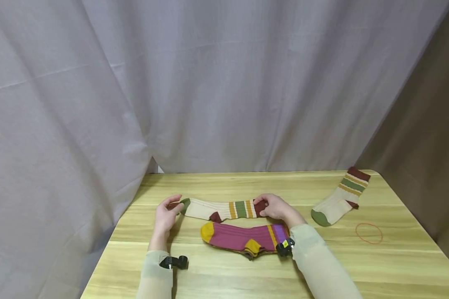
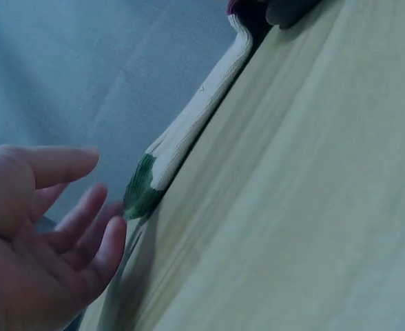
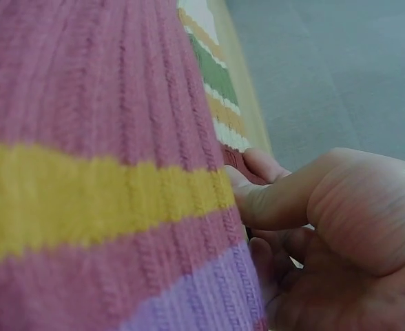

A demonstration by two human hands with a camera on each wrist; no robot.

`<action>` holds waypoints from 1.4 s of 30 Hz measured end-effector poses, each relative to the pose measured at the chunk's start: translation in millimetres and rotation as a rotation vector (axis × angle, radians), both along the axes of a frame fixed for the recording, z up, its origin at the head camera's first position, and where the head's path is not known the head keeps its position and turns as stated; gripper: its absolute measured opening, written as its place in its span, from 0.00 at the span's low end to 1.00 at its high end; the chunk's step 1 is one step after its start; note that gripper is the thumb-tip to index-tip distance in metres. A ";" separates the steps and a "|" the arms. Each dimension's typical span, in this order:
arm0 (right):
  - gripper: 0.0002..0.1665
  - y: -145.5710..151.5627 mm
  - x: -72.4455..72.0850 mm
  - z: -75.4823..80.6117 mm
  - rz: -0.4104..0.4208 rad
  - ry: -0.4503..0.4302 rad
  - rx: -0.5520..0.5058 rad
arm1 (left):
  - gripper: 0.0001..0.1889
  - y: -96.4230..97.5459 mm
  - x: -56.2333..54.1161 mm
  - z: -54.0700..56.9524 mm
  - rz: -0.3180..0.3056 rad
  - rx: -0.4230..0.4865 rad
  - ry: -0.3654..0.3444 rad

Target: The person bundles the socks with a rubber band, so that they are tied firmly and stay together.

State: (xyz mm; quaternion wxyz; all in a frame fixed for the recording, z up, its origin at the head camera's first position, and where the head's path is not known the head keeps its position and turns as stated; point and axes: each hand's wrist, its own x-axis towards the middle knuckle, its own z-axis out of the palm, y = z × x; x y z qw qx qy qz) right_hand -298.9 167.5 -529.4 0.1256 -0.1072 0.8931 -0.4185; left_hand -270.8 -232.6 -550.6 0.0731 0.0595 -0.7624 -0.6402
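Observation:
A cream sock (image 1: 205, 208) with a green toe, maroon heel and striped leg lies stretched sideways on the table. My right hand (image 1: 277, 207) pinches its maroon cuff (image 3: 238, 163) between thumb and fingers. At the other end, my left hand (image 1: 166, 216) has loosely bent fingers (image 2: 109, 252) beside the green toe (image 2: 142, 189), with nothing in its grasp. Nearer to me lies a plum sock (image 1: 233, 237) with yellow toe and heel and a purple band, on top of another sock edge. The right wrist camera partly covers its cuff.
A matching cream striped sock (image 1: 334, 205) lies at the right, toe toward me. Near it is a thin red elastic loop (image 1: 368, 233). The wooden table (image 1: 217, 274) ends at a grey curtain (image 1: 224, 91) behind and a brown one (image 1: 434, 166) on the right.

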 end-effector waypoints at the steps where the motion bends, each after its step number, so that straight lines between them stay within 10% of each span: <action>1: 0.23 0.1 0.2 0.9 0.004 0.004 -0.002 | 0.21 -0.8 0.6 1.2 0.008 -0.004 -0.016; 16: 0.23 1.4 4.0 2.9 0.008 -0.015 -0.025 | 0.22 -3.7 10.2 3.4 -0.108 -0.046 -0.097; 42: 0.13 9.1 5.0 -4.7 0.102 0.118 -0.030 | 0.14 0.5 11.7 4.7 -0.070 -0.102 -0.081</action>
